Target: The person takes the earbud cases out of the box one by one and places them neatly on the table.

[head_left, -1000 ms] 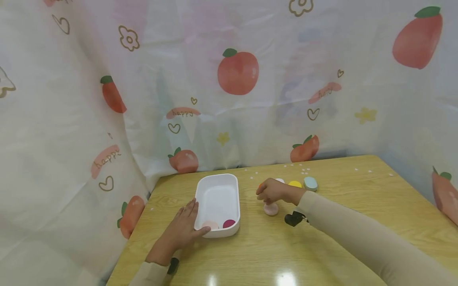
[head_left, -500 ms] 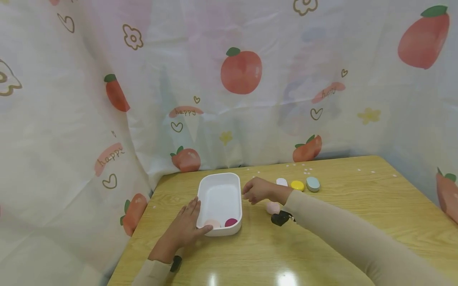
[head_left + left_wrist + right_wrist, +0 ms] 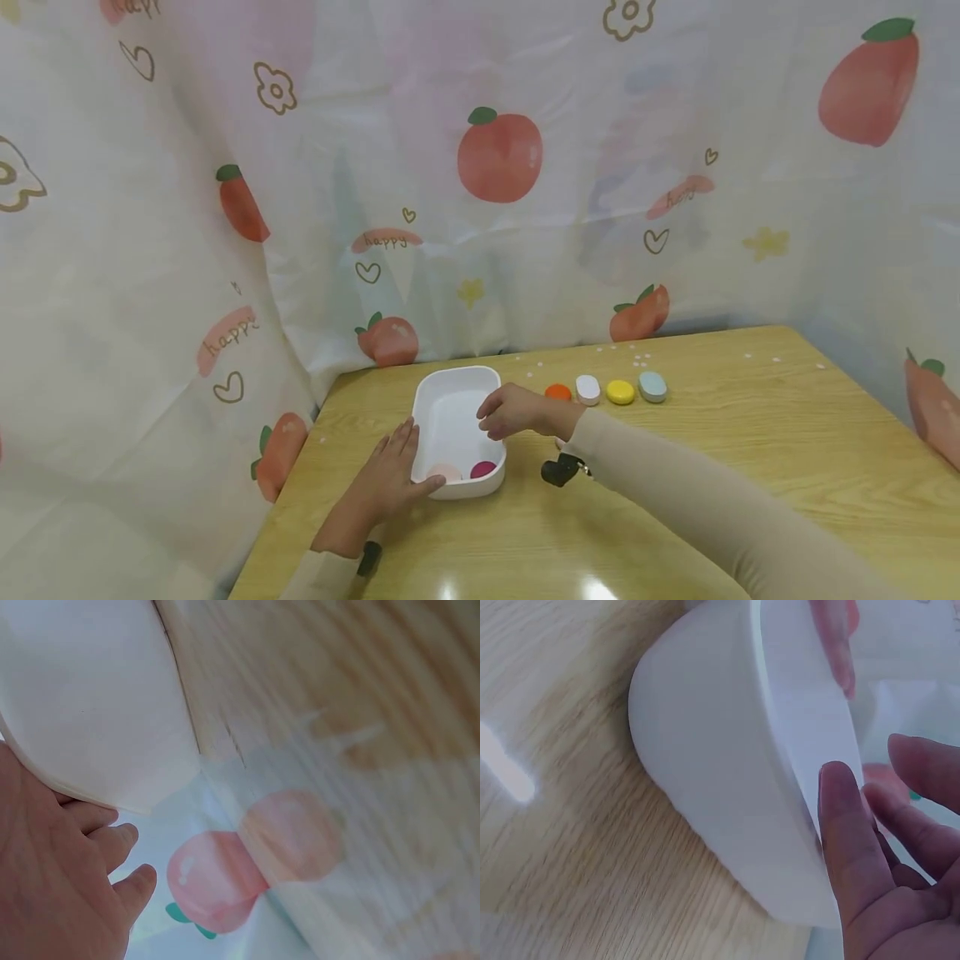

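Note:
A white, rounded rectangular box stands on the wooden table. My left hand rests along its left side and near corner, fingers outstretched on the rim. Inside the box's near end lie a pale peach piece and a dark magenta piece, both round-edged. My right hand is over the box's right rim, fingertips above the inside. In the right wrist view, the thumb and loosely bent fingers of that hand stand apart, with nothing visible between them.
Right of the box, an orange piece, a white piece, a yellow piece and a light blue piece form a row. A pink piece is mostly hidden behind the right wrist. Small white bits dot the table's back.
My right hand has moved left from beside the orange piece to over the box, uncovering the row. The left hand stays on the box.

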{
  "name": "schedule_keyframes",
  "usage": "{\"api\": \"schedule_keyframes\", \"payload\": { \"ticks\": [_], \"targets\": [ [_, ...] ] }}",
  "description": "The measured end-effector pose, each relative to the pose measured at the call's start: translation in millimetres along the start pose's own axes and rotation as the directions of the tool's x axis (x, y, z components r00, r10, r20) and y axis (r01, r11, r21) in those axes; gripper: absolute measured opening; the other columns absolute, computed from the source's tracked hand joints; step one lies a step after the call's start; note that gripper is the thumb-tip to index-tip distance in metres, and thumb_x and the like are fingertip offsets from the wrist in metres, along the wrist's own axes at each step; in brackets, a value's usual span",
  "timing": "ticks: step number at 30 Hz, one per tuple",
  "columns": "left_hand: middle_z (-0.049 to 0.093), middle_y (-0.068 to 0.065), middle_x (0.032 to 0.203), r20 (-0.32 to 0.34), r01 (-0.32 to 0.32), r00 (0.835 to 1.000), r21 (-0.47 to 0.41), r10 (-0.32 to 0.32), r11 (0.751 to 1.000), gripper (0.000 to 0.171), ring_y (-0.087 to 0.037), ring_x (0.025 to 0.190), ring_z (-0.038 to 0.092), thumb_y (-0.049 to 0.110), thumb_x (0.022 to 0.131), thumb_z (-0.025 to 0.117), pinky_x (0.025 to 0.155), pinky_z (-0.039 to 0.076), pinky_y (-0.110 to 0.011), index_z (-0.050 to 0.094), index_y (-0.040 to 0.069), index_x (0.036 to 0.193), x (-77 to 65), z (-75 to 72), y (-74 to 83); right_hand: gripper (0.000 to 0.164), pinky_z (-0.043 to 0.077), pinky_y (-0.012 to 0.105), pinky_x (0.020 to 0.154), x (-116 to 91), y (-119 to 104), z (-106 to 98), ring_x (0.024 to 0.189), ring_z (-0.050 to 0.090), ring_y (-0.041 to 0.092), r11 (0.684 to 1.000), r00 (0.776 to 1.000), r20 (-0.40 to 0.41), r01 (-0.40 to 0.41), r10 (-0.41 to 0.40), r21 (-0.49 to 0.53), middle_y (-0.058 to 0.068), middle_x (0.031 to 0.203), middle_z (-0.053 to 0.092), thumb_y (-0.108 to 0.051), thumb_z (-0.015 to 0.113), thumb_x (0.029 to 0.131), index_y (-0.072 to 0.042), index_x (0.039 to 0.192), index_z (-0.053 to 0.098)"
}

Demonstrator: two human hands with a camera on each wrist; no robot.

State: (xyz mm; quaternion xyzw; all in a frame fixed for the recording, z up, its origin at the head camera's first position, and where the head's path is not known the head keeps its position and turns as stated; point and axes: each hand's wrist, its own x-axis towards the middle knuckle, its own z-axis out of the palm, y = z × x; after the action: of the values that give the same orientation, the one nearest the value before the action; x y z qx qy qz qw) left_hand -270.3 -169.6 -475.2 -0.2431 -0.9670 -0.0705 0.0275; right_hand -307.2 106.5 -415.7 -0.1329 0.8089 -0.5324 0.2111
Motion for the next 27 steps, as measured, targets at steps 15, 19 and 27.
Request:
{"api": "schedule_keyframes", "payload": {
  "ticks": [15,19,27],
  "targets": [
    [0.016,-0.015,0.160,-0.041,-0.024,0.999,0.000,0.024,1.000,0.102,-0.026,0.146,0.017,0.073,0.088,0.044,0.115,0.016,-0.049,0.024,-0.004,0.152,-3.9,2.3,-3.6,0.024,0.056,0.037,0.078,13.4,-10.6,30.9,0.083,0.068,0.024,1.000,0.996,0.084,0.006,-0.006,-0.005,0.009,0.091,0.066,0.003,0.068,0.086,0.009,0.109,0.065],
    [0.016,-0.015,0.160,-0.032,-0.024,0.999,0.002,0.024,1.000,0.102,-0.025,0.146,0.016,0.073,0.089,0.044,0.115,0.015,-0.049,0.023,-0.004,0.152,-6.0,0.8,-2.5,0.025,0.057,0.036,0.077,17.6,-9.3,37.2,0.082,0.067,0.023,1.000,0.995,0.099,0.010,-0.008,-0.017,0.009,0.090,0.065,0.004,0.069,0.084,0.009,0.108,0.066],
    [0.017,-0.017,0.159,-0.046,-0.048,0.998,-0.007,0.047,0.999,0.101,-0.027,0.146,0.017,0.070,0.089,0.046,0.115,0.017,-0.051,0.024,-0.006,0.151,-2.0,0.2,-1.4,0.026,0.056,0.037,0.078,20.2,-10.1,45.0,0.082,0.066,0.022,0.997,0.992,0.126,0.011,-0.001,-0.076,0.009,0.092,0.065,0.003,0.070,0.084,0.006,0.109,0.067]
  ]
}}
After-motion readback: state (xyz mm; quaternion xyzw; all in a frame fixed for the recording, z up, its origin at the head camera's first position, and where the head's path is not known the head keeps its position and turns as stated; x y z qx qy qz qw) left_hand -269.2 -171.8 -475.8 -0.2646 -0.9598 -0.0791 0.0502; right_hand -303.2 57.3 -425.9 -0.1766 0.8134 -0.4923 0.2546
